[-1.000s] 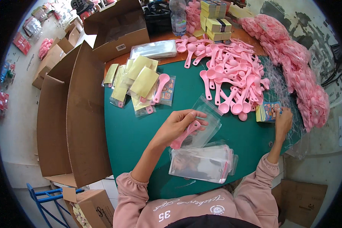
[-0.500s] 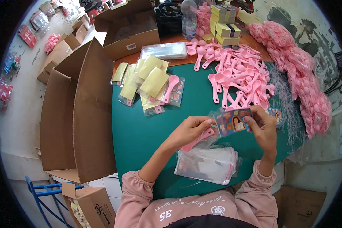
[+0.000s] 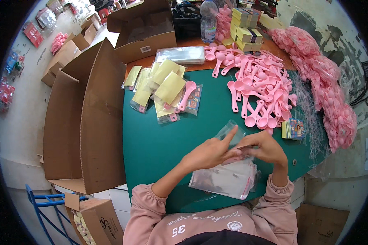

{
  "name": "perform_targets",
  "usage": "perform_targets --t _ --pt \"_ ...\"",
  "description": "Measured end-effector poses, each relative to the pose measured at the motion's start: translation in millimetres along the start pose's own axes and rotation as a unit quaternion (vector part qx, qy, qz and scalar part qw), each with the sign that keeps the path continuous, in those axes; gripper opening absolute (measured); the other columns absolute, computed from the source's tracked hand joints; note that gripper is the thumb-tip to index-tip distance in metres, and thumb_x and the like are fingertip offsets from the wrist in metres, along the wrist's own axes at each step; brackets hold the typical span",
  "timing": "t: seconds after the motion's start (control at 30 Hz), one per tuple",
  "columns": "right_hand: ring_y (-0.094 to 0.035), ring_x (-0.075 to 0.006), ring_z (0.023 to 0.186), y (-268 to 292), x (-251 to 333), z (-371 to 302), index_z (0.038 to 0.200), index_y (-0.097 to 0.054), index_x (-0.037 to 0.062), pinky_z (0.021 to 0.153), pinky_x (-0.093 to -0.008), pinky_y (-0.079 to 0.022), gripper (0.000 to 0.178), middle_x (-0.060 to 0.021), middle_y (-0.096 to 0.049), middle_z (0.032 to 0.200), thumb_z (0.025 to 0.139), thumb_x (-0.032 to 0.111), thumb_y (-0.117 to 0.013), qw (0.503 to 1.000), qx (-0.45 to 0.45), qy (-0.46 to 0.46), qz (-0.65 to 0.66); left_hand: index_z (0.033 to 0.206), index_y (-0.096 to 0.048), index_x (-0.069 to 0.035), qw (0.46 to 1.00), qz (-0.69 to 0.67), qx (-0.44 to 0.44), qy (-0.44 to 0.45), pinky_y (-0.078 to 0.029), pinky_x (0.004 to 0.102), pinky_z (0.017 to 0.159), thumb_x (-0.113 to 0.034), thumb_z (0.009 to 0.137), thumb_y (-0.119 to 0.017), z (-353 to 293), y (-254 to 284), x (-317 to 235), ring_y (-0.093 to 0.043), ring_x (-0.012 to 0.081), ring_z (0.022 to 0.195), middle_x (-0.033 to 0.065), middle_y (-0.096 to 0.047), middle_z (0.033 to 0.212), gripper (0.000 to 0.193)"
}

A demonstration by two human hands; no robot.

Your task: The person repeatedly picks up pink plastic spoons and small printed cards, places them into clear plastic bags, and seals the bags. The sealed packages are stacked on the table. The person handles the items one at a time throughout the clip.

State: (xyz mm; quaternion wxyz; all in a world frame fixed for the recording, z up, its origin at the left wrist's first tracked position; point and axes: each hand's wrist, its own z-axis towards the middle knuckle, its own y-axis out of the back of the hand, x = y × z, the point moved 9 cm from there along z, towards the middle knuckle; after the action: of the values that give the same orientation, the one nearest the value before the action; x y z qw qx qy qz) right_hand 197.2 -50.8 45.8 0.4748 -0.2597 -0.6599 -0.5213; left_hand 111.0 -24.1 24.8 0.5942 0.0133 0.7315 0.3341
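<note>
Both my hands meet over the near part of the green table. My left hand (image 3: 210,154) has its index finger stretched out, while its thumb and other fingers close on a small clear plastic bag (image 3: 232,130). Close against it, my right hand (image 3: 268,148) is bent over with its fingers pinched at the bag's mouth, on a card (image 3: 244,147) seen nearly edge-on. A trace of pink shows under the fingers; the rest of the spoon is hidden. Just below the hands lies a stack of clear plastic bags (image 3: 221,181).
Pink spoons (image 3: 259,87) are heaped beyond my hands, with a stack of picture cards (image 3: 293,129) at their right. Filled bags with yellow-backed cards (image 3: 167,87) lie at the left. An open cardboard box (image 3: 104,122) flanks the table; bagged spoons (image 3: 315,69) line the right edge.
My right hand has brought the card down and left to the bag, turning it from face-on to nearly edge-on. My left index finger has stretched out. The spoon is now mostly hidden.
</note>
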Motion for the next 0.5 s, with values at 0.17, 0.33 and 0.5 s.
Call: perform_targets --t 0.17,0.33,0.5 --pt "-0.057 -0.0118 0.059 35 -44 -13 0.087 -0.059 -0.0019 0.057 -0.0248 -0.046 0.020 -0.0074 -0.062 0.069 0.070 0.003 -0.069 0.964 -0.163 -0.127 0.169 0.135 -0.025 -0.008 0.995 -0.058 0.079 -0.019 -0.048 0.0328 0.061 -0.024 0.083 -0.060 -2 22 15 -0.063 0.0235 0.071 0.0150 -0.062 0.079 0.064" --pt "-0.053 -0.0051 0.062 43 -33 -18 0.078 -0.057 0.0003 0.057 -0.0194 -0.041 0.016 -0.0010 -0.057 0.064 0.071 0.006 -0.070 0.923 -0.233 -0.113 0.283 0.129 -0.035 -0.006 0.948 -0.315 0.035 0.020 -0.049 0.0255 0.070 -0.010 0.082 -0.061 -1 36 25 -0.059 0.0114 0.085 0.0083 -0.061 0.096 0.055" --pt "-0.051 -0.0044 0.062 39 -30 -14 0.078 -0.058 0.0007 0.057 -0.0186 -0.039 0.012 0.0000 -0.057 0.066 0.074 0.006 -0.067 0.962 -0.179 -0.082 0.190 0.128 -0.036 -0.006 0.952 -0.297 0.071 0.023 -0.049 0.0265 0.073 -0.013 0.082 -0.061 -1 29 31 -0.058 0.0126 0.089 0.0107 -0.059 0.099 0.053"
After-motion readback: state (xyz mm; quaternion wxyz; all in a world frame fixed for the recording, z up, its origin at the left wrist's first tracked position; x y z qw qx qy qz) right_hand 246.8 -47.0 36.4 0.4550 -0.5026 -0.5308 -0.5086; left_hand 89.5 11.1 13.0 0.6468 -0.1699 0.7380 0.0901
